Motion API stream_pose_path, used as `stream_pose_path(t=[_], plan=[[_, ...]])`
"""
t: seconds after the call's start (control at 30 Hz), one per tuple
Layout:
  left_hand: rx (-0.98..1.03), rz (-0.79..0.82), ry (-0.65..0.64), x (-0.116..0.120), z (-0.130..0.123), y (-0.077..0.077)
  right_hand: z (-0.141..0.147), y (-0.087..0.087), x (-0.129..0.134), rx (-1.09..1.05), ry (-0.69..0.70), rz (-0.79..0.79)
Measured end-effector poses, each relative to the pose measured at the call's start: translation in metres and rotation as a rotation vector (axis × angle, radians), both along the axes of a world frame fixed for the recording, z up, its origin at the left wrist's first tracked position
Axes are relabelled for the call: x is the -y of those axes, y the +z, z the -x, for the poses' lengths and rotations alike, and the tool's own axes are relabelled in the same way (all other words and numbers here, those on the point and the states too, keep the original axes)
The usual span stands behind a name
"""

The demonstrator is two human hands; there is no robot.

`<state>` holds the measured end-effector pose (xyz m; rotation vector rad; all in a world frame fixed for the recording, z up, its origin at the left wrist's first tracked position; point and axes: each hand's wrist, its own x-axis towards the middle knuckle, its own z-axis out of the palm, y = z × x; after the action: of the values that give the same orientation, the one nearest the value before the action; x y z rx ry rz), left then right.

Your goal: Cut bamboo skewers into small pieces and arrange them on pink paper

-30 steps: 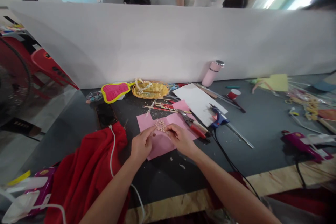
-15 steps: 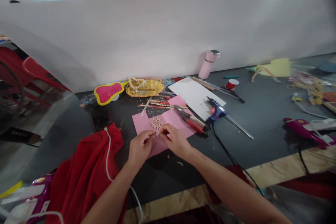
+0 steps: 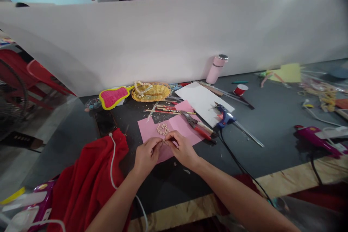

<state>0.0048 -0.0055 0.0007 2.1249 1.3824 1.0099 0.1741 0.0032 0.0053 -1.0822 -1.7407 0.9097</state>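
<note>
My left hand (image 3: 148, 153) and my right hand (image 3: 181, 148) meet fingertip to fingertip over a pink sheet of paper (image 3: 148, 126). Both are closed in a pinch, thumb against fingers. Whatever lies between the fingertips is too small to make out. Just beyond them, a strand of small pale beads (image 3: 162, 129) lies curled on the paper. Pliers with red handles (image 3: 199, 128) rest on the paper's right side. Red and pale sticks (image 3: 170, 108) lie behind the paper among small crumbs.
A wicker basket (image 3: 156, 92) holds a beaded loop. Around it are a pink-and-yellow paddle shape (image 3: 114, 98), a white sheet (image 3: 199, 98), a pink bottle (image 3: 216, 69), a red spool (image 3: 240, 89) and a blue glue gun (image 3: 225, 115). A phone (image 3: 105, 122) and red cloth (image 3: 89, 170) lie left.
My hands have come together, so the fingertips that were slightly apart now touch. The things on the table stay in place; the view has shifted slightly.
</note>
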Motion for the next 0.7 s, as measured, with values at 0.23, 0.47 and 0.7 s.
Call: stream_pose_path(t=[0.23,0.47,0.7], plan=[[-0.041,-0.098,-0.007,-0.0009,0.0029,0.0022,0.0013,0.0005,0.0018,-0.118,0.02,0.045],[-0.066,-0.149,-0.011,0.0,0.003,0.0042,0.0005,-0.0005,0.0029,-0.153,0.026,0.034],[-0.127,-0.192,0.022,0.0007,0.0024,0.0026,0.0006,-0.0004,0.0025,-0.126,0.008,0.013]])
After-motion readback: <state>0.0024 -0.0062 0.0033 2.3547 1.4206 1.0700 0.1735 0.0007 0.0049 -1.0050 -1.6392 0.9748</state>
